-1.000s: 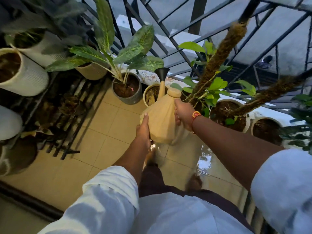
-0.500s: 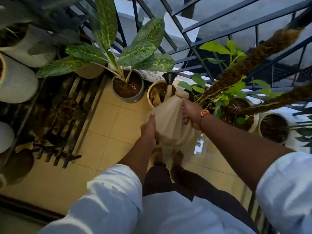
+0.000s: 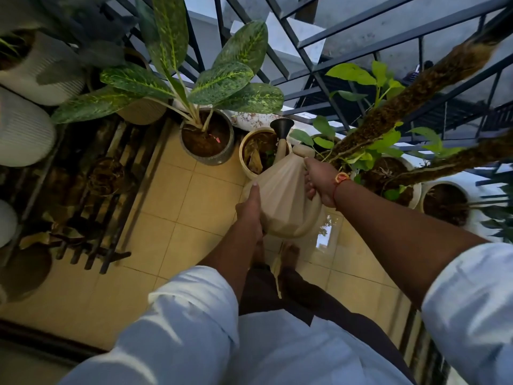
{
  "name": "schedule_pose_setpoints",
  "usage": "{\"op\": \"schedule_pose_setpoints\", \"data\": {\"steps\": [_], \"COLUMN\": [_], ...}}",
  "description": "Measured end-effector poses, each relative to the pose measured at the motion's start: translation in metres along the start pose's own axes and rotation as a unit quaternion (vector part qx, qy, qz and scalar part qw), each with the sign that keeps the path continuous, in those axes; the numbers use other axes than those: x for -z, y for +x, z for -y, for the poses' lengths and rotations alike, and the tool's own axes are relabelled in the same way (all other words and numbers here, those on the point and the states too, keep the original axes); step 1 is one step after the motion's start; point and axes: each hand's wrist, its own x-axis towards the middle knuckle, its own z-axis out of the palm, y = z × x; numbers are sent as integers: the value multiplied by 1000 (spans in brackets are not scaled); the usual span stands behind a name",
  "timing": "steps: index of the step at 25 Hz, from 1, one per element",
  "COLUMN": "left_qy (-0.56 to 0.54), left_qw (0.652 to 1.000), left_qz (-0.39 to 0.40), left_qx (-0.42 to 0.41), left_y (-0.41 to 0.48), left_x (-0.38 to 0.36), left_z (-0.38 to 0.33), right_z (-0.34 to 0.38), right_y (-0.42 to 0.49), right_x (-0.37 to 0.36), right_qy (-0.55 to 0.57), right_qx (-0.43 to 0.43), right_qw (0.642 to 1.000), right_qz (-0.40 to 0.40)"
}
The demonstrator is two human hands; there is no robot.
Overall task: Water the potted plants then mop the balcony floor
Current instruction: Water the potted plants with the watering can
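Observation:
I hold a beige faceted watering can (image 3: 281,195) tilted forward over the floor. My right hand (image 3: 320,182) grips its loop handle. My left hand (image 3: 249,209) presses flat against the can's left side, thumb pointing up. The black spout rose (image 3: 281,127) hangs over a cream pot (image 3: 244,159) with dry leaves in it. Left of that stands a grey pot (image 3: 206,159) with a plant of large speckled green leaves (image 3: 222,81). To the right are white pots (image 3: 444,200) with moss poles (image 3: 410,95) and light green leaves.
A dark metal railing (image 3: 313,68) runs behind the pots. A black slatted rack (image 3: 91,195) and ribbed white pots (image 3: 22,126) fill the left side. The tan tiled floor (image 3: 172,218) is wet and shiny near my feet (image 3: 288,254).
The view has drawn closer to the pots and tipped downward. The can's spout has moved forward over the cream pot. Both hands keep their places on the can.

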Motion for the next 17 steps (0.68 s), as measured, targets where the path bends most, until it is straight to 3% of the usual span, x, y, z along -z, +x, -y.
{"op": "schedule_pose_setpoints", "data": {"steps": [6, 17], "left_qy": [-5, -79], "left_qw": [999, 992], "left_qz": [28, 84], "left_qx": [-14, -56], "left_y": [-4, -24], "left_x": [6, 9], "left_z": [9, 16], "right_z": [-14, -42], "right_y": [-12, -31], "right_x": [-2, 4], "right_qy": [-8, -72], "right_qx": [23, 162], "right_qw": [1000, 983], "right_qz": [-7, -40]}}
